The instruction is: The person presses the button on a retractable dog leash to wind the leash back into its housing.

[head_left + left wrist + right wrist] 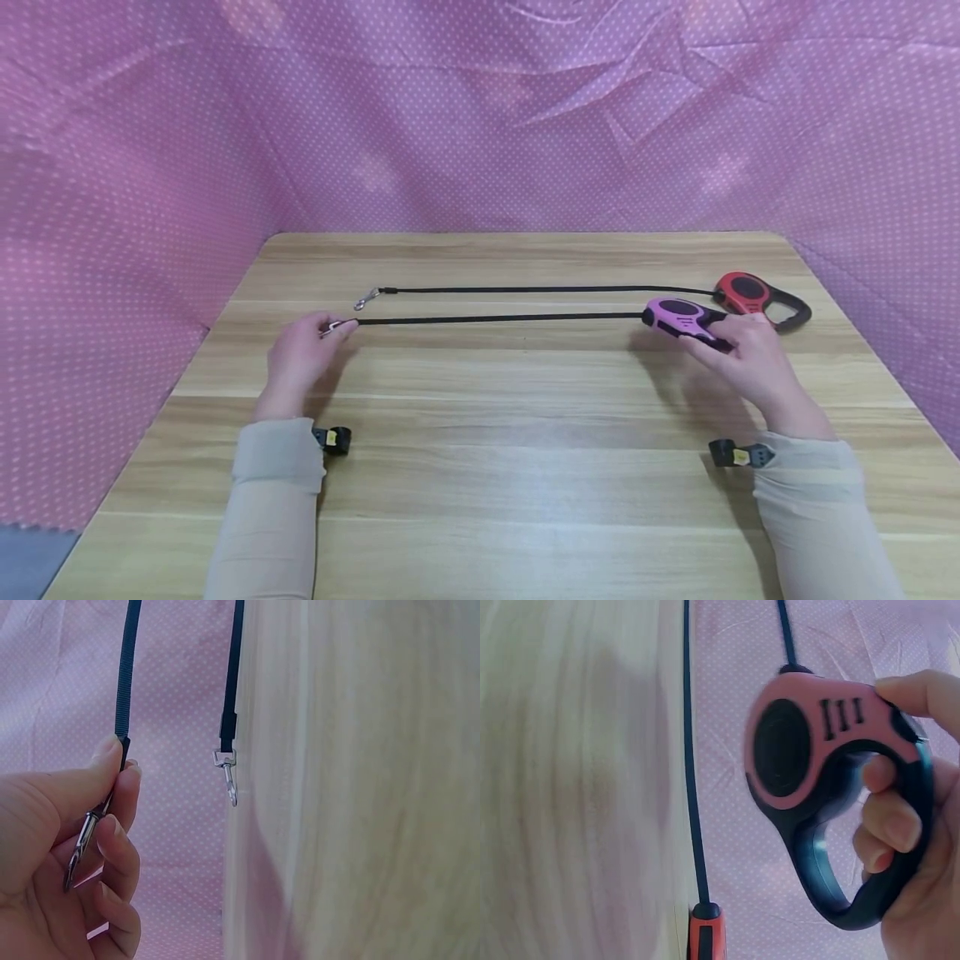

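A pink and black retractable dog leash (678,317) is held above the table, its dark strap (498,319) drawn straight between my hands. My right hand (753,358) grips its handle, fingers curled through the loop and thumb near the top of the casing in the right wrist view. At the other end, my left hand (300,354) pinches the strap between thumb and forefinger, just by the metal snap hook (82,844), which hangs against the palm. A red and black retractable leash (742,287) lies behind, its strap (547,289) pulled out leftward to a silver snap hook (366,298).
The wooden table (525,483) has rounded far corners. Pink dotted cloth (480,150) hangs behind it and along both sides. Small black cameras (339,441) sit at both wrists, over beige sleeves (266,517).
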Motion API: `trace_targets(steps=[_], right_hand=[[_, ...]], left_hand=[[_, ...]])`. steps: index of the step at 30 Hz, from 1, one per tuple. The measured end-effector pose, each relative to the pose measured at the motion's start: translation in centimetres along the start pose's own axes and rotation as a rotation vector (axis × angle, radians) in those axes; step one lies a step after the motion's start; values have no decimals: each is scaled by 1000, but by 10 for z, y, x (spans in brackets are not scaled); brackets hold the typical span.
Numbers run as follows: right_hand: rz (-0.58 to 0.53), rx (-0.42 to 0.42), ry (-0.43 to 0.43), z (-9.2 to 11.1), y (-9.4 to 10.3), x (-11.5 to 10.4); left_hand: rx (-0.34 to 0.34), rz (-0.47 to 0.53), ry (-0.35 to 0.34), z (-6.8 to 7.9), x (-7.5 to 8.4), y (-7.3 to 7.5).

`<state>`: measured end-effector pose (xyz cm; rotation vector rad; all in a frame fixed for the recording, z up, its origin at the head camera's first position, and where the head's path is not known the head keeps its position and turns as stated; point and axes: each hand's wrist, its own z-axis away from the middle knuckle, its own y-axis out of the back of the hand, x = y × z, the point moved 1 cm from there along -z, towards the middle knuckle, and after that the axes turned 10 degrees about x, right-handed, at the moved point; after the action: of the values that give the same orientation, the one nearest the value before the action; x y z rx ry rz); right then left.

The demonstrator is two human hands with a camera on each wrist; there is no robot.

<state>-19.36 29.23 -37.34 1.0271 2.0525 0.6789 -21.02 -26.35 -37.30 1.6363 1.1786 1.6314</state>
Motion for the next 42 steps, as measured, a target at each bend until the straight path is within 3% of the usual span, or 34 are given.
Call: trace_targets(steps=[11, 18, 28, 42], right_hand=[[-61, 120, -55, 1, -3, -1], [-63, 116, -68, 2, -3, 1], [-124, 222, 21, 2, -1, -3], [-146, 215, 17, 3, 1, 1]], left_hand=[[43, 17, 4, -1, 0, -1], [53, 16, -1, -1, 1, -1], [52, 46, 10, 2, 2, 0], [62, 38, -8, 3, 2, 3]])
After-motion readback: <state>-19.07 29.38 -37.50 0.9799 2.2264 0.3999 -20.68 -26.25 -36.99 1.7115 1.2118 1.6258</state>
